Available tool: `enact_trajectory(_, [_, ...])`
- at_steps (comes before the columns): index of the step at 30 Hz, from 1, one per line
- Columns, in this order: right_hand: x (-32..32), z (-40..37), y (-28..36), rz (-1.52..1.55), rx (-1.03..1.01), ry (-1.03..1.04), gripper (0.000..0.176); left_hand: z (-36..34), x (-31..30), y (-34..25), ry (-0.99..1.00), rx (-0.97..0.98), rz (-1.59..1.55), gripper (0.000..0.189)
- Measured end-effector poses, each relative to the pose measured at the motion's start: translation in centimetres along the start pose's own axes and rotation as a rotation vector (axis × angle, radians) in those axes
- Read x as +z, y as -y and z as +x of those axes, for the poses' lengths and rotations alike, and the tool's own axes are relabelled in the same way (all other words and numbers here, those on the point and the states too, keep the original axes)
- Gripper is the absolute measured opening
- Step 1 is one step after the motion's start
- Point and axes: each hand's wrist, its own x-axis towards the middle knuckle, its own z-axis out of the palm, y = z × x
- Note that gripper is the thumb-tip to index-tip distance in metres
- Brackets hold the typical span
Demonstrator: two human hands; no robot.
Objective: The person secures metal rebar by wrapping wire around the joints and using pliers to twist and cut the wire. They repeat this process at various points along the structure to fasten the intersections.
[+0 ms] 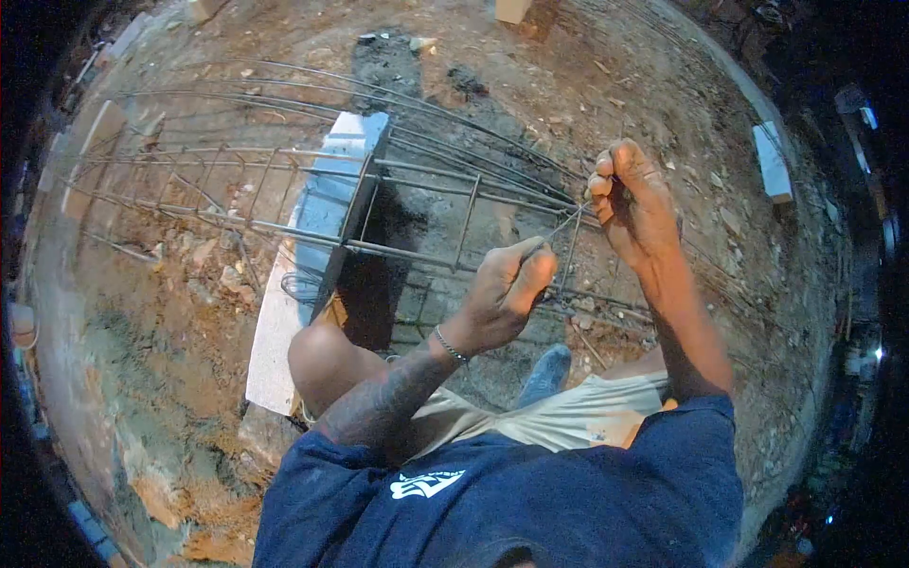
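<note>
A long rebar cage [284, 189] of steel bars and square stirrups lies across a white board [312, 246] over bare earth. My left hand [507, 289] pinches a thin tie wire [561, 225] close to a stirrup at the near end of the cage. My right hand [632, 194] is closed in a fist around the other end of that wire, above the bars. The wire runs taut between both hands. My left wrist wears a thin bracelet.
Reddish soil and rubble surround the cage. A coil of thin wire [301, 284] lies by the board. Pale blocks [772, 161] sit at the right and another block [511, 9] at the top. My knee [327, 355] and blue shoe [547, 371] are below the bars.
</note>
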Motion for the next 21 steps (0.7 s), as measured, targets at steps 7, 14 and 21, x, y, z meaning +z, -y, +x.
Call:
enact_trajectory(7, [-4.6, -2.1, 2.8, -0.420, -0.417, -0.088, 0.018, 2.8, 6.2, 2.1, 0.068, -0.380, -0.713, 0.058])
enact_trajectory(14, [-7.4, -3.7, 2.9, -0.175, -0.308, -0.061, 0.020, 4.0, 8.1, 2.2, 0.148, -0.656, -1.070, 0.061])
enact_trajectory(21, [-11.8, -2.7, 0.9, 0.368, -0.022, 0.322, 0.016, 2.1, 8.7, 3.2, 0.078, -0.794, -0.802, 0.058])
